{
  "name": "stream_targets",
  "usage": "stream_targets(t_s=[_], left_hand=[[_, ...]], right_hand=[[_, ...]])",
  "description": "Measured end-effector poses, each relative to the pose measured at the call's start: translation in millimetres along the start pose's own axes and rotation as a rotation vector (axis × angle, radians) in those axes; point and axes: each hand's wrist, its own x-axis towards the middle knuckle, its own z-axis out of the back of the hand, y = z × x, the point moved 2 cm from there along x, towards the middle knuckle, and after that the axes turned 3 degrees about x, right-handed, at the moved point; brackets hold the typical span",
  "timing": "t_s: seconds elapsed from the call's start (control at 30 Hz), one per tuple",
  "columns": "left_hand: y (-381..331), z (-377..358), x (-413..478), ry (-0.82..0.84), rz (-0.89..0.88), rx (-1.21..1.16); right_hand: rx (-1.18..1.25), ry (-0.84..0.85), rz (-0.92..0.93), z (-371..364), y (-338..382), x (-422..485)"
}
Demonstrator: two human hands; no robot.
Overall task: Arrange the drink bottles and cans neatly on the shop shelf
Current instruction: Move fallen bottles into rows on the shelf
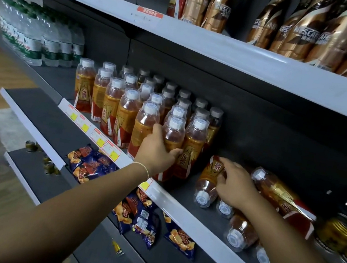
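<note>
Far to the left of both hands, water bottles (pixel 33 41) stand on the shelf (pixel 198 220). Closer in, upright orange drink bottles (pixel 125 109) fill neat rows. The left hand (pixel 154 154) curls around the front standing bottle (pixel 174 135). Just to its right, the right hand (pixel 237 185) grips a fallen bottle (pixel 206 183), its cap facing outward. More toppled bottles (pixel 278 190) lie under and beyond that hand, then gold cans (pixel 339 235).
</note>
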Motion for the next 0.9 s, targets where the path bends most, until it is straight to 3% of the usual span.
stream_targets(t_s=[0.17,0.3,0.43,0.57,0.9], left_hand=[[-7,-1,-11,0.04,-0.05,0.062],[-18,5,-10,0.128,0.041,0.172],[-26,20,-17,0.23,0.021,0.481],[-37,18,-39,0.279,-0.175,0.752],[-65,-39,-46,0.461,-0.332,0.556]], right_hand=[[-0.011,-0.038,-0.02,2,3,-18],[-0.015,-0.063,-0.025,7,7,-27],[-0.026,-0.052,-0.019,11,9,-31],[-0.037,-0.047,-0.005,16,7,-27],[0.016,-0.027,0.017,34,-13,-6]])
